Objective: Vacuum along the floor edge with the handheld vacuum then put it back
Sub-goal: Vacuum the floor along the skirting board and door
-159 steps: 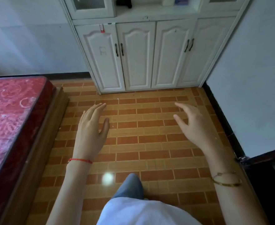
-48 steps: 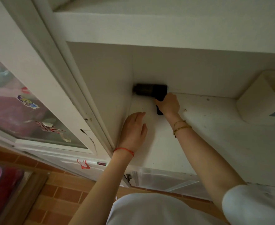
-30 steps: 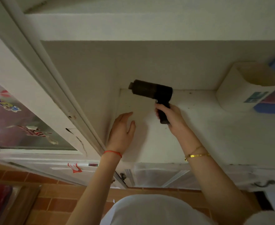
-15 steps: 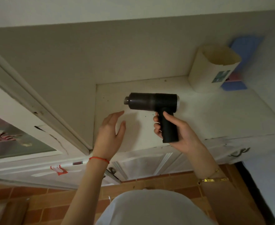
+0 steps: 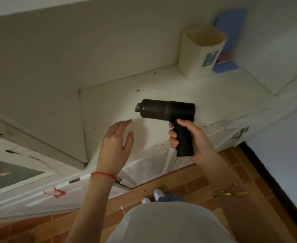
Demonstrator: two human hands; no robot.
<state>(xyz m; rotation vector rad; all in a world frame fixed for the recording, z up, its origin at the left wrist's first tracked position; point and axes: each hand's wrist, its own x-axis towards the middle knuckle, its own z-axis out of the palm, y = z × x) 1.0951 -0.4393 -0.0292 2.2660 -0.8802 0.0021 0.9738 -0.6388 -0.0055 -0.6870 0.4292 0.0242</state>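
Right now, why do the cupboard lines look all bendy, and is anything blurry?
Head view: the wide lens bows the cupboard shelf edges; the corners go soft and dim; the handheld vacuum stays sharp in the right hand; the left hand casts a soft shadow.

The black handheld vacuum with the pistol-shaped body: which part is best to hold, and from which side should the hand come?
Take the black handheld vacuum by its straight grip, coming from below and behind. The grip hangs down under the rear of the barrel, so a wrapped hand leaves the nozzle free. The right hand holds it so now; the left hand is open beside it.
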